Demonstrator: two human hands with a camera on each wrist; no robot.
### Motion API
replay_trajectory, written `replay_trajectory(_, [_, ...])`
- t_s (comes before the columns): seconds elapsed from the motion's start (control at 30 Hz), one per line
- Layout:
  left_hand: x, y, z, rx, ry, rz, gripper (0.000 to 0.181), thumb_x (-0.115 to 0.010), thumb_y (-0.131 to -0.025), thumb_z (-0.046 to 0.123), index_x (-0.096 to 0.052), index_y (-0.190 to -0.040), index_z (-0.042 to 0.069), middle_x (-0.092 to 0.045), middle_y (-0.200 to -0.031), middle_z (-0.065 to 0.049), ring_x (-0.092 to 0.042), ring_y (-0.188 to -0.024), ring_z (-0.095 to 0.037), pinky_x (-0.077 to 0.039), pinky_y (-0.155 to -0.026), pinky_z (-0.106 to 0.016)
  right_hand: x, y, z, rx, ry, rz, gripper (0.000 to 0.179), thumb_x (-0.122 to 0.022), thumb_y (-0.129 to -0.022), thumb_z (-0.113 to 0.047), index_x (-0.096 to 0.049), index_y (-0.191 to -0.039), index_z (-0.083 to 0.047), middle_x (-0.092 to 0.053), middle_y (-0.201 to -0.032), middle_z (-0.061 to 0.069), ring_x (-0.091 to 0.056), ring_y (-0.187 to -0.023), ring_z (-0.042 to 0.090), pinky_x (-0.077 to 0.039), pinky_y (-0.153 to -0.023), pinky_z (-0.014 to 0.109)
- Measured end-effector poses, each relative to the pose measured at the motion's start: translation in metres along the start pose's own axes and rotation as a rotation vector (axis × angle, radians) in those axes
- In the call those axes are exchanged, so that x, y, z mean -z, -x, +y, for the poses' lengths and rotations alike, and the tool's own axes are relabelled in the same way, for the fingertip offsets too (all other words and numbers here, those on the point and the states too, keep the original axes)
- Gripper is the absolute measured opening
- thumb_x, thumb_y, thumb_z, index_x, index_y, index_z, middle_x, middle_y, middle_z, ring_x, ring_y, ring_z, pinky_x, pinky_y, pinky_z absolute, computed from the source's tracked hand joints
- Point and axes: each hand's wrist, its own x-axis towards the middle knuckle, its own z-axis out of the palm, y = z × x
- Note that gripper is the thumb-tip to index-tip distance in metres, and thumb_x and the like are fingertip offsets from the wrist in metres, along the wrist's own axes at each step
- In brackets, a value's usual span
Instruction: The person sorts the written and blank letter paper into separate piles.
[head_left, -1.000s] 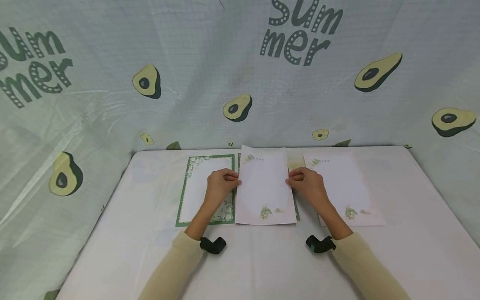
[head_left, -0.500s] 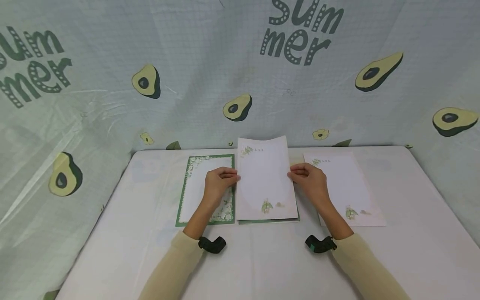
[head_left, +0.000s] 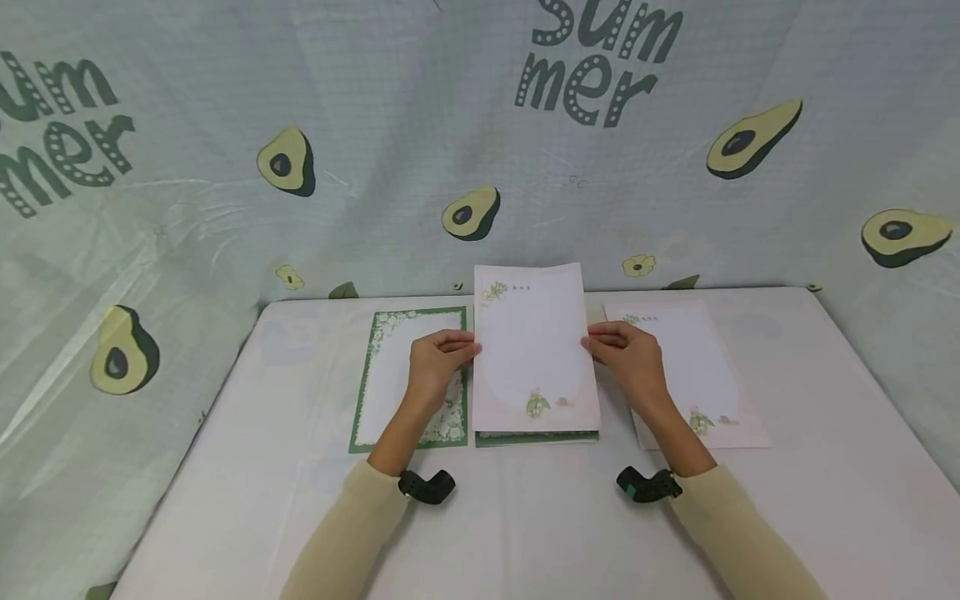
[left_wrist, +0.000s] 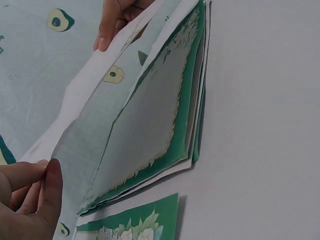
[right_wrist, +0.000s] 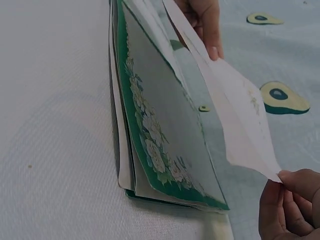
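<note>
A pale pink sheet of letter paper (head_left: 534, 350), printed with small green sprigs, is held up between both hands. My left hand (head_left: 437, 367) pinches its left edge between thumb and fingertips, while the right hand (head_left: 628, 357) pinches the opposite edge. Below the sheet lies a stack of papers (left_wrist: 150, 120), its top one bordered in green with white flowers. Both wrist views show a gap between the raised sheet and this stack. In the head view, most of the stack is hidden behind the sheet.
Left of the stack, a green-bordered floral sheet (head_left: 405, 358) lies on the white table (head_left: 525, 525), partly under the left hand. To the right rests another pink sheet (head_left: 693, 367), overlapped by the right forearm. A printed avocado curtain (head_left: 375, 167) hangs behind the table.
The pinched sheet has moved up and away from the person, uncovering the green lower edge of the stack. Its top has straightened, and the right hand has shifted slightly rightward.
</note>
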Motion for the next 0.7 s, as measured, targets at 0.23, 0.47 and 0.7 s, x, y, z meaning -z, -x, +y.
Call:
replay_trajectory(0.23, [-0.0035,0.0008,0.0022,0.006,0.017,0.011,0.017,-0.079,-0.086,-0.002,-0.074,-0.102,-0.005,-0.076,-0.094,-0.014,-0.073,-0.081,-0.012,-0.063,-0.073,-0.024,0.003,0.0018,-0.0016,0.014,-0.072,-0.002,0.033,-0.076,-0.095,-0.022,-0.07,-0.118,-0.001,-0.072,-0.11,0.015,-0.07,-0.092,0.005,-0.06,-0.08,0.018])
replay_trajectory(0.47, [-0.005,0.0002,0.002,0.012,0.03,0.018,0.019,-0.079,-0.087,-0.002,-0.074,-0.104,-0.006,-0.075,-0.095,-0.014,-0.072,-0.082,-0.011,-0.062,-0.075,-0.023,0.0057,0.0028,-0.0063,-0.004,-0.169,-0.02,0.04,-0.077,-0.094,-0.024,-0.068,-0.122,0.003,-0.072,-0.104,0.002,-0.069,-0.095,0.006,-0.059,-0.084,0.019])
replay_trajectory(0.7, [-0.0075,0.0001,0.0024,0.019,0.081,0.003,0.02,-0.078,-0.087,-0.003,-0.073,-0.106,-0.007,-0.075,-0.096,-0.013,-0.072,-0.083,-0.012,-0.062,-0.076,-0.023,0.0102,0.0042,-0.0093,-0.039,-0.232,-0.002,0.04,-0.078,-0.092,-0.018,-0.067,-0.122,0.005,-0.071,-0.099,-0.004,-0.069,-0.093,0.006,-0.059,-0.082,0.017])
